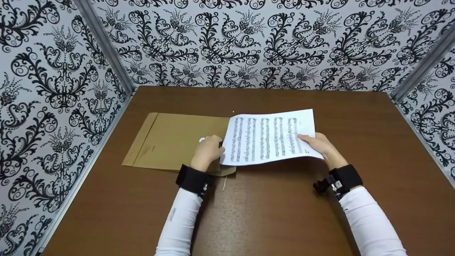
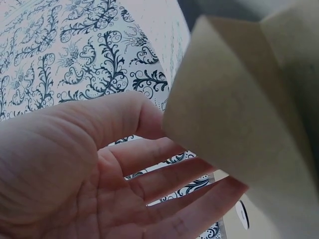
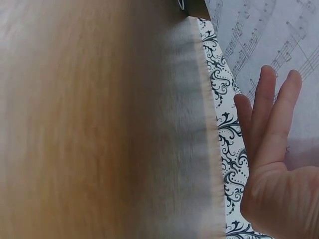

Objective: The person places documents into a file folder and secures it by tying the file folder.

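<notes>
A brown paper envelope [image 1: 185,138] lies on the table with its opening to the right. My left hand [image 1: 208,151] pinches it at the open end, near a small white disc [image 1: 202,139]. In the left wrist view, the thumb [image 2: 149,119] meets the edge of the brown paper [image 2: 229,109] and the fingers reach behind it. Sheet music [image 1: 270,137] extends rightward from the opening, its left edge next to the envelope. My right hand [image 1: 321,145] grips its right edge, thumb on top and fingers beneath. The page bows slightly, its near right corner raised off the table.
Under the envelope's opening a thin white string [image 1: 224,183] hangs onto the brown wooden table [image 1: 270,213]. Patterned black-and-white walls [image 1: 249,42] enclose the table at the back and both sides. Each wrist wears a black strap [image 1: 193,179] with a small camera.
</notes>
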Demonstrator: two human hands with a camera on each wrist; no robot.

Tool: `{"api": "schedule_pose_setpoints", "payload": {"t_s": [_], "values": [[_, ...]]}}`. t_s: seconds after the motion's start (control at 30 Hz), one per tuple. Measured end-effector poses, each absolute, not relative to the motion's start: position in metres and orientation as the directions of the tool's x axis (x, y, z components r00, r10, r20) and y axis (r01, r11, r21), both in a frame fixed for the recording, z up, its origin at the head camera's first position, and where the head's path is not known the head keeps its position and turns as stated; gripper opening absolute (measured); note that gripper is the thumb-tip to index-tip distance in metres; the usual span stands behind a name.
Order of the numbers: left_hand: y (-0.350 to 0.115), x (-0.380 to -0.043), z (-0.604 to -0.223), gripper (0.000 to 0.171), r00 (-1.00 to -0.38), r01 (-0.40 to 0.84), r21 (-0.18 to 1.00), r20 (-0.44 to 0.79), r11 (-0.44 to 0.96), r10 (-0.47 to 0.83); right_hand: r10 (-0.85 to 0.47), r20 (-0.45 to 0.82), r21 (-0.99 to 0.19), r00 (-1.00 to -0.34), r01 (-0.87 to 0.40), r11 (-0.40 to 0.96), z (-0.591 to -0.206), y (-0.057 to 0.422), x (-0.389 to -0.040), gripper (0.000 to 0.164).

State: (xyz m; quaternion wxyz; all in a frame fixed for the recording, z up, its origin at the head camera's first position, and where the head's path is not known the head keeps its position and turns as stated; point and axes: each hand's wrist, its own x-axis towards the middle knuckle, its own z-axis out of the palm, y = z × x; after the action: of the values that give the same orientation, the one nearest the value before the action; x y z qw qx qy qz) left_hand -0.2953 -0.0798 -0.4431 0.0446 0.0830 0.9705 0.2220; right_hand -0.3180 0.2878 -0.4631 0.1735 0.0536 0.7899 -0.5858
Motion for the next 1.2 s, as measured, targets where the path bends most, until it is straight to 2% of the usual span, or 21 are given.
{"api": "schedule_pose_setpoints", "payload": {"t_s": [0.4, 0.67, 1.2], "values": [[-0.077, -0.292, -0.44, 0.014, -0.985, 0.119, 0.447, -0.057, 0.886, 0.161, -0.139, -0.312, -0.939, -0.94, 0.284, 0.193, -0.467, 0.27, -0.306, 0.053], [-0.075, -0.291, -0.44, 0.014, -0.989, 0.111, 0.446, -0.039, 0.888, 0.143, -0.138, -0.265, -0.954, -0.954, 0.239, 0.178, -0.47, 0.249, -0.301, 0.051], [-0.077, -0.29, -0.441, 0.017, -0.984, 0.148, 0.45, -0.023, 0.881, 0.178, -0.064, -0.241, -0.961, -0.968, 0.23, 0.153, -0.478, 0.206, -0.296, 0.047]]}}
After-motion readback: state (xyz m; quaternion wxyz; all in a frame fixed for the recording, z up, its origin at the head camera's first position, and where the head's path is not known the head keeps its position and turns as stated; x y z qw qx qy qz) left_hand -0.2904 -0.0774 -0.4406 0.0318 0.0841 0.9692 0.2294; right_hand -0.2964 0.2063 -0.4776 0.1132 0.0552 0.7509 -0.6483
